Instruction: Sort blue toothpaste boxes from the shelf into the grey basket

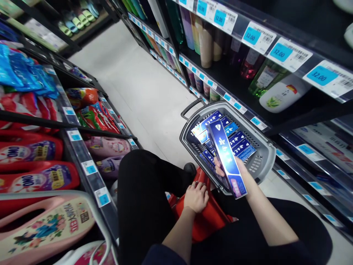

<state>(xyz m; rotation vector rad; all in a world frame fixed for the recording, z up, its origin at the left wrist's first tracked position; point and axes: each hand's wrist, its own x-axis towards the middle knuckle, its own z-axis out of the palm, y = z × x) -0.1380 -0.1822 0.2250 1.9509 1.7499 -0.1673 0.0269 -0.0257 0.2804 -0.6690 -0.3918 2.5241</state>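
Observation:
My right hand (241,168) is closed around a long dark-blue toothpaste box (224,152), holding it tilted above a grey shopping basket (271,156). Its fingers wrap under the box and partly show at its left side. Inside the basket lie several similar blue boxes (237,139), some partly hidden behind the held one. My left hand (196,197) rests on a red plastic object (208,221) between my legs, its fingers lying over the surface and holding nothing.
Shelves of bottles (206,46) with price tags (257,36) rise close on the right. On the left, shelves hold red detergent bottles (35,176) and bagged goods (26,70). A pale floor (132,81) runs between them towards slippers (78,22).

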